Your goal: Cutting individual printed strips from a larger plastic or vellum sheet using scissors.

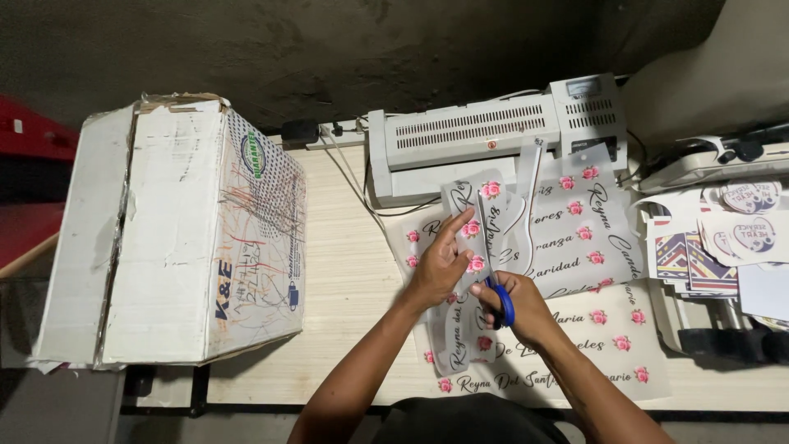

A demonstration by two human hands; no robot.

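Wooden desk (345,279): left hand (440,267) pinching sticker sheet (481,215), right hand (518,304) gripping scissors (500,300).

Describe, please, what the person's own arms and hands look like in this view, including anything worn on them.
Both forearms are bare from the bottom edge of the picture up to the wrists, with no sleeves in view. The left hand and the right hand are bare too: no gloves, and no watch, ring or bracelet that I can make out. Below the arms, a dark garment covers the body.

Both forearms angled inward, hands close together. Left hand (440,265): index finger extended, other fingers curled. Right hand (518,304): fingers closed in a grip.
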